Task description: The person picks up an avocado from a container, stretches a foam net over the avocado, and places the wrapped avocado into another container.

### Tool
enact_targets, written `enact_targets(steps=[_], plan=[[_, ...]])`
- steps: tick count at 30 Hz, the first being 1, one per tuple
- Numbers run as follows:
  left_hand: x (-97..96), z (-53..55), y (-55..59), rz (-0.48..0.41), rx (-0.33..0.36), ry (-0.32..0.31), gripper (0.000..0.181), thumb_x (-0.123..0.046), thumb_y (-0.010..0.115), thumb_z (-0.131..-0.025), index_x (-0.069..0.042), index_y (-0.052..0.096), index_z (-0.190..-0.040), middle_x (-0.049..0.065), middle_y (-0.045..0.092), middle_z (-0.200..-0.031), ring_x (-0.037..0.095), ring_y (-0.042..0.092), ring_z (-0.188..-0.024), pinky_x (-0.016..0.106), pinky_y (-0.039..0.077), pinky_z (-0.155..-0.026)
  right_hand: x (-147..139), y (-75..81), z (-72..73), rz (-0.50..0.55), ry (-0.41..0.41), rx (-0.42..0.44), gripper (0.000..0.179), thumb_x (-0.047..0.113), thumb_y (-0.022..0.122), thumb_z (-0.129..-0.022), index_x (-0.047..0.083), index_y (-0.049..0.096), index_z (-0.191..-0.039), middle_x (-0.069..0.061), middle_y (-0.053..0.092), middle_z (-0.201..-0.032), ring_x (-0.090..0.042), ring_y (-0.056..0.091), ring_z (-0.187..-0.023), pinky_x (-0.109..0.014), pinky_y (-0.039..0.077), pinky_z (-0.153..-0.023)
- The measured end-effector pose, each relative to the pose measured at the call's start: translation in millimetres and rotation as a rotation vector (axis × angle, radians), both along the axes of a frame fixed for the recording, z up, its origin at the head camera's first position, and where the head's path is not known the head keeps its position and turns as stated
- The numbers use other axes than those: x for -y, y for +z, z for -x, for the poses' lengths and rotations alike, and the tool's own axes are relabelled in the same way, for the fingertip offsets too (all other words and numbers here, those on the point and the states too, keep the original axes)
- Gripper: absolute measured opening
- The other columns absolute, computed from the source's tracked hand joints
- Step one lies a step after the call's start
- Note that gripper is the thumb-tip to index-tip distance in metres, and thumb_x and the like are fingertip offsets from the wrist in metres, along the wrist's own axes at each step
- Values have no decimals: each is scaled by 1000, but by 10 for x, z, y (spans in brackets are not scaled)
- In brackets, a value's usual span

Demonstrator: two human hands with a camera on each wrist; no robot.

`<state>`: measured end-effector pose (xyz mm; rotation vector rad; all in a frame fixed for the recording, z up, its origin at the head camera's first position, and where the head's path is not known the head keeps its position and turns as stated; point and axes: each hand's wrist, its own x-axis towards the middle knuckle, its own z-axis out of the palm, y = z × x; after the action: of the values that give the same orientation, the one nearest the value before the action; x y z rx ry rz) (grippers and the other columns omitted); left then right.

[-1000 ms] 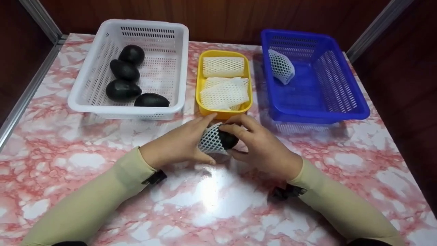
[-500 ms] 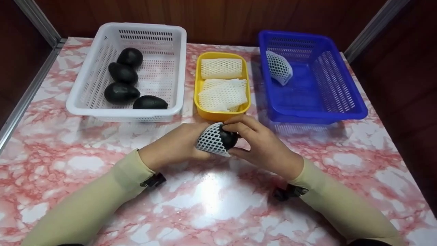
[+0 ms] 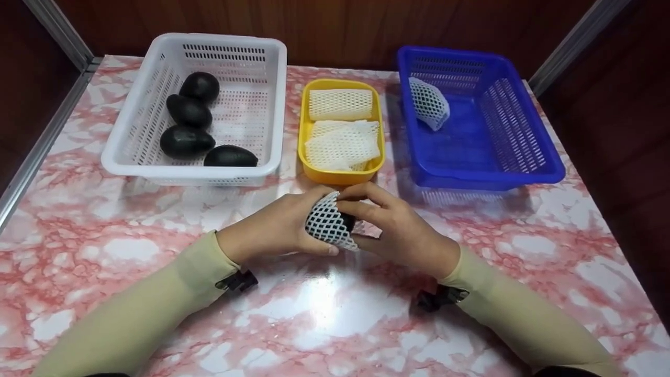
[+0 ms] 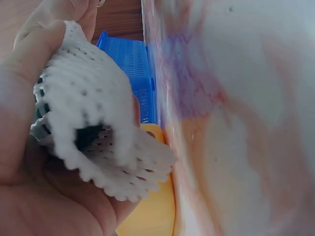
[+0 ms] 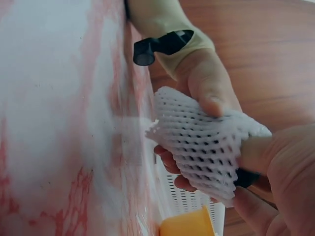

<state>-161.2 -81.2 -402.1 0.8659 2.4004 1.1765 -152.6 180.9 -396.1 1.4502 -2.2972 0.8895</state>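
Clamped around a dark, egg-shaped fruit [image 3: 346,222] and its white foam net [image 3: 323,219]: the fingers of the left hand [image 3: 277,228]. Curled at the net's open rim, pinching it: the fingers of the right hand [image 3: 405,230]. Just beyond both sets of fingers, on the marbled desk [image 3: 293,314], a yellow tub [image 3: 343,178] of folded nets [image 3: 341,104]; beyond to the left, a white basket [image 3: 191,170] with four dark fruits [image 3: 186,142]; beyond to the right, a blue basket [image 3: 487,178] with one netted fruit [image 3: 430,104]. Seen from the left wrist but not the head: the inside of a loose, scalloped flap (rather like a collar) at the net's mouth. Compared with half a second ago, less dark skin bare, left thumb stretched farther forward.
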Motion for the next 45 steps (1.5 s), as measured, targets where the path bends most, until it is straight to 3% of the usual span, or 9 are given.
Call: enact_targets(steps=[5,12,17,22,25,27,35,39,45], plan=[[88,85,19,56,-9,-39,116,-42,99,-79,-25,31,-171,8,69,-139,24,71,-118,44,59,-105,1,-15,26,46,-10,-1,47,-2,92,-82,4,75,-125,-16,67,-128,-26,72,-113,-24,62,-96],[218,258,-80,126,-46,-167,70,-22,93,-84,-19,64,-148,1,74,-132,20,69,-117,42,56,-105,37,-76,81,5,-3,74,19,3,85,-91,7,76,-107,-12,69,-117,-21,71,-107,-31,66,-87],[208,258,-88,129,-78,-181,63,-21,89,-85,-18,65,-143,0,74,-126,19,68,-111,40,57,-100,18,-55,91,-56,-26,171,21,7,85,-93,6,74,-112,-10,69,-116,-22,73,-104,-36,67,-84],[227,260,-83,117,-53,-139,66,-23,85,-86,-20,61,-148,1,71,-133,20,66,-115,41,56,-101,-6,-35,70,-185,-108,288,52,30,87,-95,9,65,-137,-8,69,-132,-24,76,-110,-40,66,-94],[240,256,-68,74,5,-100,65,-23,84,-88,-22,59,-149,2,69,-135,22,65,-117,42,55,-102,-8,-53,53,-255,-136,302,86,44,92,-88,11,52,-156,-11,65,-148,-26,71,-127,-43,61,-109],[240,251,-58,41,54,-81,63,-25,84,-91,-25,59,-148,1,69,-135,22,65,-119,43,55,-104,-4,-63,45,-264,-148,285,95,46,93,-86,9,47,-160,-13,64,-152,-27,69,-133,-44,57,-115],[237,236,-33,-72,157,-18,68,-40,87,-93,-39,55,-152,-7,64,-145,21,63,-129,45,53,-112,-21,-21,57,-77,-169,339,74,12,95,-84,4,59,-149,-12,74,-139,-23,76,-115,-35,66,-94],[239,242,-43,-88,181,0,80,-34,94,-87,-38,53,-155,-7,63,-147,22,64,-128,46,52,-113,-37,-28,84,-32,-186,312,62,2,90,-88,5,64,-144,-13,77,-131,-24,78,-105,-34,68,-87],[235,250,-65,-148,148,64,87,-26,97,-81,-34,53,-156,-4,64,-149,23,64,-131,45,52,-114,-42,-43,125,41,-249,195,50,10,93,-86,5,72,-131,-12,83,-119,-24,82,-98,-36,69,-80]])
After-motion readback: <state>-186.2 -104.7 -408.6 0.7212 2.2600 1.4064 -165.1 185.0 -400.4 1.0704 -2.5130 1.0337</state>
